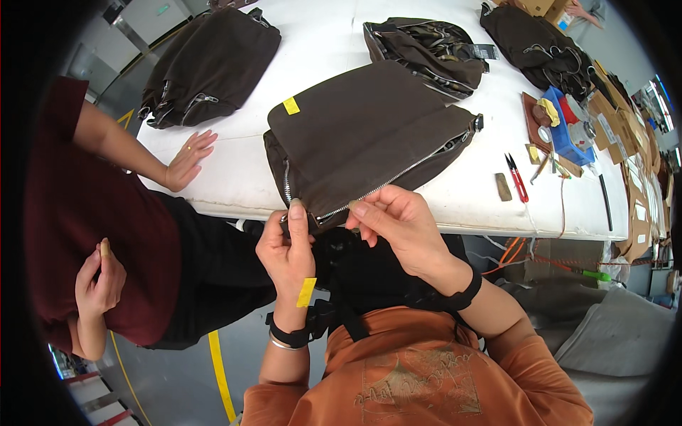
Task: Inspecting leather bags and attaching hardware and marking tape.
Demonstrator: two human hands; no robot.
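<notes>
A dark brown bag [355, 135] lies at the table's near edge, a small yellow tape piece [291, 106] on its flap. A silver zipper [398, 172] runs along its near side, parted a little toward the right end. My left hand [288, 245] grips the bag's near left corner, thumb on top beside the zipper's end. A short way to the right, my right hand [401, 224] pinches the bag's edge at the zipper between thumb and fingers. The undersides of the gripped edges are hidden. Yellow tape also sticks to my left wrist.
Other dark bags lie at the far left [220, 60], behind mine [430, 53] and at the far right [540, 50]. Red-handled snips [516, 179] and a blue bin [568, 128] are on the white table [455, 206]. A person in maroon [106, 227] stands at left, one hand over the table.
</notes>
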